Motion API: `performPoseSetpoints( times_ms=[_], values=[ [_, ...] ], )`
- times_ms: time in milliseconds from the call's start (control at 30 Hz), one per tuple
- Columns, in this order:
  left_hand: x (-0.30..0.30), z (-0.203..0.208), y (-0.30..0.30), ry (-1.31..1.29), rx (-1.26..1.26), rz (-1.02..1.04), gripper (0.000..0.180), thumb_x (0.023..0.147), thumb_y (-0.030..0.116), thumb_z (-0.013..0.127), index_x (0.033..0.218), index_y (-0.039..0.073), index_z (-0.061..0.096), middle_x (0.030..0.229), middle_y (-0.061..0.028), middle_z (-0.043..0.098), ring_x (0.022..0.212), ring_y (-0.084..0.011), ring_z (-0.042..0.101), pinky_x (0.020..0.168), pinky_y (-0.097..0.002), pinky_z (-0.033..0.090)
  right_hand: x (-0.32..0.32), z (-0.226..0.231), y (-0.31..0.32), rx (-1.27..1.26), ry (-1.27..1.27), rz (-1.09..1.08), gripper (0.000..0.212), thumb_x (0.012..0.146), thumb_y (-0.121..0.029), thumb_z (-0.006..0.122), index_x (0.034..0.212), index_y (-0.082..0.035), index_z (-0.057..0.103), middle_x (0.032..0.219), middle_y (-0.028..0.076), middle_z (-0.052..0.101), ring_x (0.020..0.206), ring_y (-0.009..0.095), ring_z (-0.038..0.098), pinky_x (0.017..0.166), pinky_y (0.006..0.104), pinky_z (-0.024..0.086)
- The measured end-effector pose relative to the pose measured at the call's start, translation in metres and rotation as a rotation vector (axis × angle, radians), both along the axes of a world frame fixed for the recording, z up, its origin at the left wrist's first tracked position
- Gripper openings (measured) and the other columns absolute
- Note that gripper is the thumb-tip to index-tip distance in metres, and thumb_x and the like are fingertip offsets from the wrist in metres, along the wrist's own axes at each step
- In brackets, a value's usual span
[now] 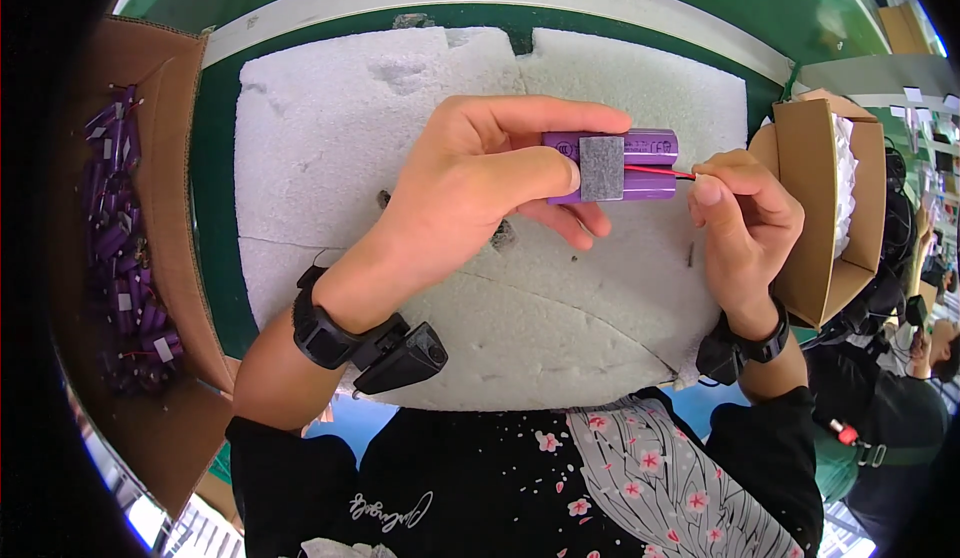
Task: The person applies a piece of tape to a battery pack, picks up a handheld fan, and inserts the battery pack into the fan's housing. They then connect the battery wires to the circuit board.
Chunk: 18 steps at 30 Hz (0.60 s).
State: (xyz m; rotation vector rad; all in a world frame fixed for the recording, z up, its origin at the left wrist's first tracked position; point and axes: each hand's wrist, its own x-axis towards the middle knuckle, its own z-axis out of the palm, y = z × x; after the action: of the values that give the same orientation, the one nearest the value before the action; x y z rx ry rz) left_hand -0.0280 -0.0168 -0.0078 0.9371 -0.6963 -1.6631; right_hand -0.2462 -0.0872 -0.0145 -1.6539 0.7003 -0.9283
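Observation:
Between the thumb and fingers of my left hand [480,173] lies a purple battery pack [652,145] of two cylindrical cells side by side. A grey foam strip [602,169] crosses the middle of both cells. From under the strip, a red wire [655,170] runs rightward along the groove between the cells, with a little dark wire near its end. My right hand [748,218] pinches the wire ends between thumb and forefinger, just off the pack's right end. The wire tips are hidden in that pinch. Both hands are above the white foam board.
A white foam board [360,168] with dents and cracks covers the green worktop. On the left, a large cardboard box [185,208] holds several purple battery packs [125,248]. A smaller open cardboard box [800,198] with white packing stands at right. Another person [880,408] is beyond it.

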Motion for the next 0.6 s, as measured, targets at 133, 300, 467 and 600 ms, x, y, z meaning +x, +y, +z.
performPoseSetpoints(
  times_ms=[133, 300, 467, 600],
  values=[
    [-0.0008, -0.0009, -0.0005, -0.014, -0.012, -0.022, 0.039, 0.079, 0.001, 0.046, 0.117, -0.007, 0.052, 0.096, -0.0209, 0.062, 0.073, -0.0278, 0.066, 0.059, -0.0329, 0.056, 0.0006, -0.0020, -0.0010, -0.040, -0.009, 0.007, 0.007, 0.079, 0.006, 0.064, 0.086, 0.005, 0.063, 0.081, 0.011, 0.064, 0.067, 0.009, 0.054, 0.055, 0.0192, 0.039],
    [-0.0026, -0.0004, -0.0004, -0.009, -0.007, -0.046, 0.039, 0.079, 0.000, 0.047, 0.117, -0.006, 0.053, 0.098, -0.0206, 0.062, 0.073, -0.0277, 0.066, 0.059, -0.0332, 0.057, 0.0000, 0.0002, 0.0008, -0.010, 0.012, 0.005, 0.007, 0.078, 0.006, 0.064, 0.086, 0.005, 0.064, 0.081, 0.011, 0.064, 0.066, 0.009, 0.054, 0.054, 0.0190, 0.039],
    [-0.0039, -0.0023, 0.0002, -0.004, -0.015, -0.057, 0.038, 0.080, 0.000, 0.048, 0.117, -0.006, 0.053, 0.099, -0.0206, 0.062, 0.073, -0.0279, 0.066, 0.060, -0.0334, 0.057, 0.0040, 0.0030, 0.0021, 0.007, 0.062, 0.014, 0.006, 0.078, 0.005, 0.064, 0.085, 0.006, 0.064, 0.080, 0.011, 0.064, 0.065, 0.009, 0.054, 0.054, 0.0191, 0.039],
    [-0.0039, -0.0032, 0.0001, -0.006, -0.031, -0.053, 0.038, 0.080, 0.000, 0.048, 0.117, -0.006, 0.053, 0.099, -0.0206, 0.062, 0.074, -0.0281, 0.066, 0.060, -0.0336, 0.057, 0.0042, 0.0019, 0.0009, 0.041, 0.053, 0.013, 0.006, 0.079, 0.004, 0.064, 0.085, 0.006, 0.064, 0.081, 0.010, 0.064, 0.066, 0.009, 0.054, 0.055, 0.0190, 0.040]
  ],
)
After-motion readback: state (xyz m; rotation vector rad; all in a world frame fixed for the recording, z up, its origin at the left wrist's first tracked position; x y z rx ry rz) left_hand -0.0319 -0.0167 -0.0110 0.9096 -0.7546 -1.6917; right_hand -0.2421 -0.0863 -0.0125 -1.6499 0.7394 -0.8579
